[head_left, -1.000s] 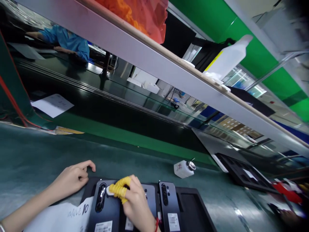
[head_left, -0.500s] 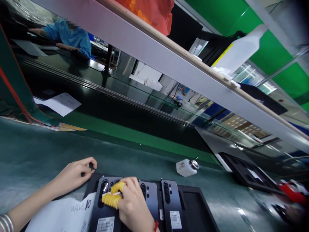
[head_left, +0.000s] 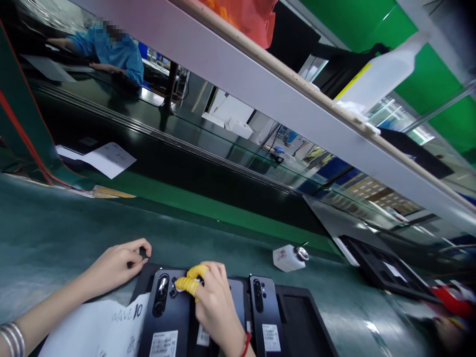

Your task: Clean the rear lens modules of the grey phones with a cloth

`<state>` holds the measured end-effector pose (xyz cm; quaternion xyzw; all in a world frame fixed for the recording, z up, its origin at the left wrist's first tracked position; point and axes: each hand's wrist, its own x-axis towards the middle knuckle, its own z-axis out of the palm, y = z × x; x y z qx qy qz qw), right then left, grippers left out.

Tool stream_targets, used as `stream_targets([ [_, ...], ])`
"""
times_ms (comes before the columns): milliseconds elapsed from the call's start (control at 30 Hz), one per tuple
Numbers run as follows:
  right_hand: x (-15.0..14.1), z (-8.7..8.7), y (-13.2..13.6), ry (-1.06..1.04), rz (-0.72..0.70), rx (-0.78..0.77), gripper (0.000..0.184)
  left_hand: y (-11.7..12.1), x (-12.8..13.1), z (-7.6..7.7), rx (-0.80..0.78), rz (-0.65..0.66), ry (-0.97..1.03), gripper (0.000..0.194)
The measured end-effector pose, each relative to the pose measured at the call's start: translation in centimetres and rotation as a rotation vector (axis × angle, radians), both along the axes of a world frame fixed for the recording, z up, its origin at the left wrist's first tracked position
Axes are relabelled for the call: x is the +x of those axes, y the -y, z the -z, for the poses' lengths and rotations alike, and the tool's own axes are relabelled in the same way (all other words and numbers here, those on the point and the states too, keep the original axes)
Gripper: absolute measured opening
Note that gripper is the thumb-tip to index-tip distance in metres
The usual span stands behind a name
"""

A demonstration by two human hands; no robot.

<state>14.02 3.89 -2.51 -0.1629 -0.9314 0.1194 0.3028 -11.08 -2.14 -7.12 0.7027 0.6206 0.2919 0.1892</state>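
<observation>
My left hand [head_left: 121,263] rests by the upper left corner of a black foam tray [head_left: 297,297], fingers loosely curled, thumb and index apart, holding nothing. Yellow finger cots [head_left: 189,285] cover the thumb and index finger of my right hand [head_left: 213,302]. These are pinched on a small white wad, mostly hidden, against the small camera lenses of the leftmost dark phone [head_left: 169,310]. That phone lies back up with a white label. My right hand partly covers a second phone [head_left: 237,300]; a third phone [head_left: 266,312] lies to its right.
A marked white sheet [head_left: 100,327] lies under my left forearm. Beyond the tray stands a white pump bottle [head_left: 288,258]. Another black tray [head_left: 386,267] lies at the right. A shelf [head_left: 297,106] crosses above a dark conveyor [head_left: 208,173]. A person in blue [head_left: 115,54] sits across.
My right hand has moved slightly up and right on the leftmost phone, from its large lens strip to the small lenses. My left hand has stayed in place.
</observation>
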Motion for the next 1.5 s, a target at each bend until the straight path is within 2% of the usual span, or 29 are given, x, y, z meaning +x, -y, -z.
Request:
stream_targets([
  [133, -0.3, 0.4, 0.7, -0.065, -0.001, -0.059, 0.051, 0.1, 0.0, -0.1, 0.031, 0.002, 0.006, 0.044],
  [200, -0.8, 0.9, 1.4, -0.039, -0.069, -0.071, 0.044, 0.1, 0.1, -0.1, 0.051, 0.004, 0.01, 0.043],
  [300, -1.3, 1.4, 1.7, 0.051, -0.213, 0.006, 0.033, 0.1, 0.1, -0.2, 0.066, 0.003, 0.007, 0.041],
  [400, -0.8, 1.0, 0.9, 0.103, -0.273, -0.01, 0.037, 0.0, 0.1, -0.2, 0.069, 0.015, 0.021, 0.041],
  [500, 0.0, 0.4, 0.1, 0.043, -0.225, -0.086, 0.051, -0.1, 0.0, -0.2, 0.05, 0.018, 0.024, 0.042],
  [633, -0.3, 0.4, 0.5, -0.087, -0.075, -0.163, 0.054, -0.2, 0.0, -0.2, 0.031, 0.01, 0.012, 0.043],
  [733, -1.1, 0.7, 0.9, -0.005, -0.161, -0.144, 0.055, -0.1, 0.0, -0.3, 0.03, 0.003, 0.016, 0.043],
  [867, -0.9, 0.3, 0.2, 0.101, -0.227, -0.105, 0.043, -0.1, 0.1, -0.7, 0.014, 0.003, 0.022, 0.044],
  [967, 0.0, -0.1, -0.4, 0.06, -0.189, -0.162, 0.053, -0.1, 0.1, -1.0, -0.003, 0.005, 0.006, 0.045],
  [1100, 0.3, -0.1, -0.2, -0.041, -0.064, -0.2, 0.064, 0.0, 0.1, -0.8, -0.017, 0.01, 0.0, 0.044],
  [1200, -0.3, 0.2, 0.5, -0.037, -0.095, -0.186, 0.064, 0.0, 0.0, -0.8, -0.024, -0.002, 0.004, 0.045],
  [1300, -0.9, 0.8, 0.7, 0.019, -0.12, -0.145, 0.067, 0.4, 0.0, -2.7, -0.031, -0.017, 0.076, 0.044],
  [1400, -1.4, 2.4, 0.1, -0.059, -0.131, -0.043, 0.065, 2.1, 0.6, -6.2, 0.142, -0.048, 0.168, 0.036],
  [1433, -1.6, 3.0, -0.2, -0.127, -0.144, 0.007, 0.061, 3.0, 1.0, -7.3, 0.223, -0.05, 0.148, 0.034],
  [1500, -2.0, 4.2, -0.8, -0.219, -0.169, 0.114, 0.05, 5.3, 1.7, -8.9, 0.304, -0.016, -0.026, 0.031],
])
